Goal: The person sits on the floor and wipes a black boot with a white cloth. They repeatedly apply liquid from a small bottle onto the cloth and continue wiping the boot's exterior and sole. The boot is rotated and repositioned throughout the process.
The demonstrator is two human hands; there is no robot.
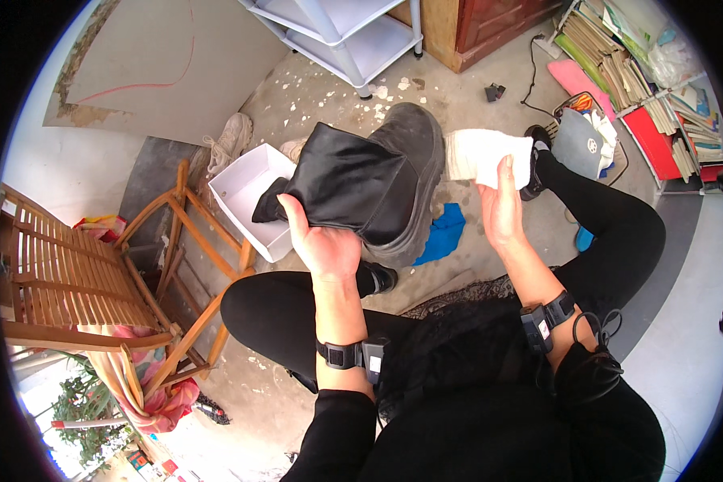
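My left hand [325, 241] grips the shaft of a black leather boot [355, 187], its thumb on top and its fingers hidden beneath. The boot lies on its side in the air, its thick dark sole facing right. To the right, my right hand [502, 205] holds a folded white cloth [488, 158], thumb on the near face, the fingers mostly behind it. The cloth's left end is close to the boot's sole; whether they touch I cannot tell. Behind the boot's shaft stands an open white box [241, 196]. A blue cloth [447, 234] lies on the floor below the boot.
A wooden slatted chair [84, 271] with draped fabric stands at left. White sneakers [232, 141] lie beyond the box. A white plastic shelf [385, 48] and a wooden cabinet [458, 36] stand ahead. At right are a basket [623, 162] with cloths and a rack of books [644, 90].
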